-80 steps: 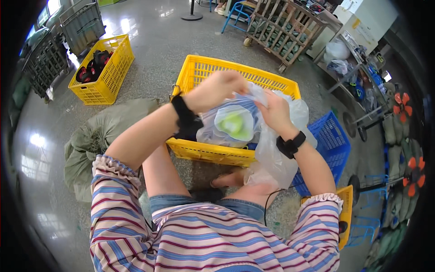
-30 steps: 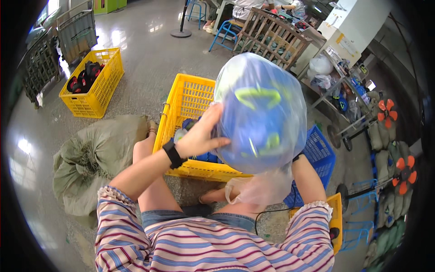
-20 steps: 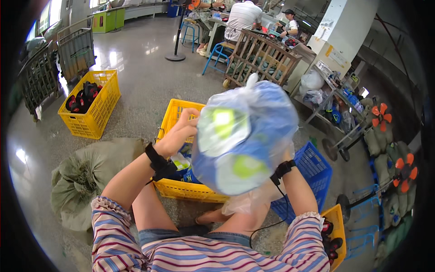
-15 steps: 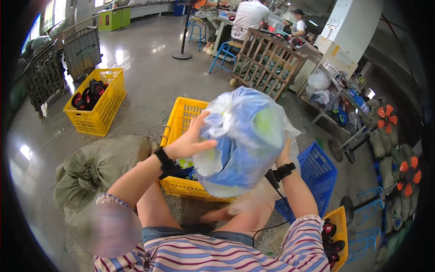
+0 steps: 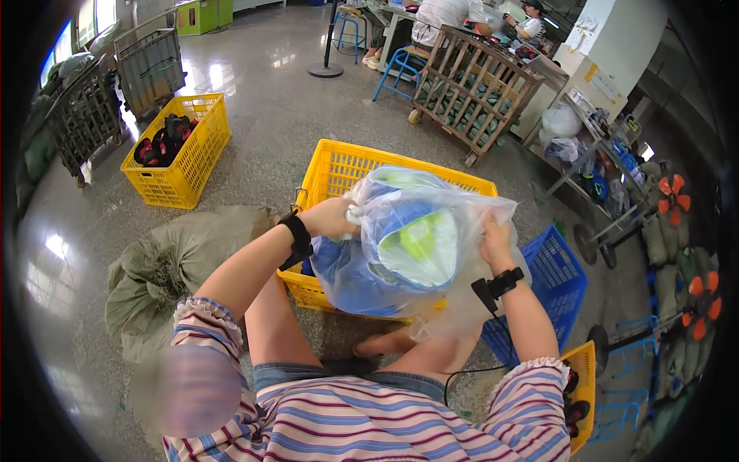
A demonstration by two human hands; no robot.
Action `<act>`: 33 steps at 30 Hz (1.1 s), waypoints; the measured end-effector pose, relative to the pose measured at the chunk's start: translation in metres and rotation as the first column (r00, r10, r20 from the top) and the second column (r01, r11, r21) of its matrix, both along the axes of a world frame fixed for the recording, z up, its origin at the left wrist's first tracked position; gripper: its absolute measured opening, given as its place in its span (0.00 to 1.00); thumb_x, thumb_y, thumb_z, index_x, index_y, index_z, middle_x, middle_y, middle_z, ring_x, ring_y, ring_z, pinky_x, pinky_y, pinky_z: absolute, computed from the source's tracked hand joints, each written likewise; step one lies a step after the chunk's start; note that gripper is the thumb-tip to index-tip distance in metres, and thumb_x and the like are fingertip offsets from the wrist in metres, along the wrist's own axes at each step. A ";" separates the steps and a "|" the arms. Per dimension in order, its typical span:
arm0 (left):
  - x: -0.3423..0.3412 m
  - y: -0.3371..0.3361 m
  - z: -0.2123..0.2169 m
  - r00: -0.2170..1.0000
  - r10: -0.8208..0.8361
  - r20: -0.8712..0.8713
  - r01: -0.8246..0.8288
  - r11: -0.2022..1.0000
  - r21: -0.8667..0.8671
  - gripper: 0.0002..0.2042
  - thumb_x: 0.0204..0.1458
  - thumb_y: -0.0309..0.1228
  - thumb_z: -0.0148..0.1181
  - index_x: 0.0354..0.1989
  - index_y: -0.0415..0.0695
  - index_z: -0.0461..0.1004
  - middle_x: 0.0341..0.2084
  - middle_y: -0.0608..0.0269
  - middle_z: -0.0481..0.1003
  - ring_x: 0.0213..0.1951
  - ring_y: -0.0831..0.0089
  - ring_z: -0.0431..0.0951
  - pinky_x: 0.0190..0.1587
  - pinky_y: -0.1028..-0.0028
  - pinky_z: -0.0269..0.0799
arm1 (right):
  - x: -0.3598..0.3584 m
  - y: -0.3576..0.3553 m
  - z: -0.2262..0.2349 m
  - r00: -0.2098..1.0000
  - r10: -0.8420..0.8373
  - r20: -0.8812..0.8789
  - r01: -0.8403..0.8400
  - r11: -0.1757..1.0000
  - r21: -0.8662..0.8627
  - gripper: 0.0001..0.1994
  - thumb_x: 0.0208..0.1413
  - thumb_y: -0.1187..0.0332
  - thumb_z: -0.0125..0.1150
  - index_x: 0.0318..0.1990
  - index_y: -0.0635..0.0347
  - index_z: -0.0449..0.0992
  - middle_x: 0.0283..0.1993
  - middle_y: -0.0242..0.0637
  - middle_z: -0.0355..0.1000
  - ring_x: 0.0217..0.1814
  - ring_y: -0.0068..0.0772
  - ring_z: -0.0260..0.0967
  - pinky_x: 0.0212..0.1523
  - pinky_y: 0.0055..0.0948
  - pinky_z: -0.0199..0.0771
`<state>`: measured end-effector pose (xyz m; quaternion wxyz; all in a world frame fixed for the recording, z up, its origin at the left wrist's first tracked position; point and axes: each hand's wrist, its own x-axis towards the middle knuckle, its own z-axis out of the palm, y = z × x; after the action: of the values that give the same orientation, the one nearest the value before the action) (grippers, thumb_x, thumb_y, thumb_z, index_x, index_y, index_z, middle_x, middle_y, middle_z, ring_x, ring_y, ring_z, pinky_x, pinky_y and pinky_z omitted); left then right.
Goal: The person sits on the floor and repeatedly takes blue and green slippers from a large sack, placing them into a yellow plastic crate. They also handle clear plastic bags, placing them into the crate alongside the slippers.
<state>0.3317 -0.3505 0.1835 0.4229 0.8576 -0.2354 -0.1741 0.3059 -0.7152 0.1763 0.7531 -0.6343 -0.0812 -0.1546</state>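
Head view, seated person in a striped shirt. The left hand (image 5: 329,217), forearm raised and reaching forward with a black wristband at the wrist, is clenched on the gathered upper left edge of a clear, crinkled plastic bag (image 5: 419,250) that holds blue and light-green plastic parts. The right hand (image 5: 495,242), also wearing a black wrist strap, rises from a bent elbow and grasps the bag's upper right side, fingers pressed into the film. Each grip is closed on the bag, which hangs between the two hands, above the person's knees and in front of the near wall of a large yellow plastic mesh crate (image 5: 348,170) standing on the floor. Right of that crate, just beside it, stands a blue plastic mesh crate (image 5: 553,281). Left of the yellow crate lies a slumped grey-green woven sack (image 5: 165,266). Farther left, well apart, a second yellow mesh crate (image 5: 185,173) contains dark red-and-black items.
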 end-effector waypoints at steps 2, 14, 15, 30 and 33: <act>0.000 0.004 0.011 0.994 -0.093 0.060 0.083 0.985 0.154 0.22 0.41 0.39 0.63 0.43 0.39 0.71 0.34 0.53 0.76 0.37 0.64 0.76 0.40 0.71 0.69 | 0.000 -0.013 0.011 0.994 -0.088 -0.061 0.067 0.955 -0.290 0.11 0.53 0.72 0.57 0.43 0.65 0.72 0.39 0.34 0.73 0.39 0.24 0.69 0.41 0.24 0.69; -0.008 -0.020 0.035 0.850 -0.255 -0.460 -0.237 0.596 -0.767 0.17 0.52 0.29 0.47 0.49 0.35 0.64 0.43 0.60 0.71 0.41 0.72 0.72 0.45 0.74 0.68 | -0.016 -0.080 0.113 0.826 -0.312 0.469 0.526 0.125 -0.841 0.06 0.40 0.69 0.64 0.25 0.60 0.77 0.28 0.41 0.74 0.31 0.39 0.73 0.34 0.33 0.71; -0.008 -0.026 0.031 0.898 -0.286 -0.335 -0.099 0.611 -0.785 0.16 0.52 0.28 0.45 0.49 0.35 0.64 0.43 0.60 0.71 0.41 0.73 0.71 0.46 0.75 0.67 | -0.023 -0.054 0.124 0.851 -0.210 0.482 0.520 0.196 -0.831 0.06 0.41 0.68 0.63 0.26 0.61 0.76 0.29 0.41 0.74 0.32 0.40 0.73 0.35 0.32 0.71; -0.057 -0.037 0.032 0.992 -0.112 -0.060 0.057 0.812 -0.580 0.23 0.51 0.15 0.45 0.57 0.33 0.53 0.47 0.56 0.67 0.47 0.73 0.70 0.50 0.73 0.66 | -0.042 0.084 0.161 0.912 -0.055 0.407 0.367 0.553 -0.748 0.19 0.47 0.51 0.60 0.37 0.57 0.74 0.24 0.41 0.72 0.27 0.46 0.72 0.27 0.34 0.70; -0.054 -0.039 0.026 0.996 -0.090 -0.021 0.066 0.849 -0.524 0.23 0.50 0.16 0.46 0.57 0.33 0.53 0.46 0.56 0.68 0.46 0.73 0.71 0.49 0.73 0.67 | -0.051 0.104 0.154 0.905 0.191 0.379 0.347 0.184 -0.920 0.13 0.48 0.57 0.58 0.35 0.56 0.75 0.23 0.42 0.72 0.27 0.44 0.72 0.26 0.37 0.70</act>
<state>0.2780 -0.3895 0.2099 0.6375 0.6963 -0.2988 -0.1396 0.2553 -0.6115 0.3304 0.1283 -0.9203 -0.2842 -0.2362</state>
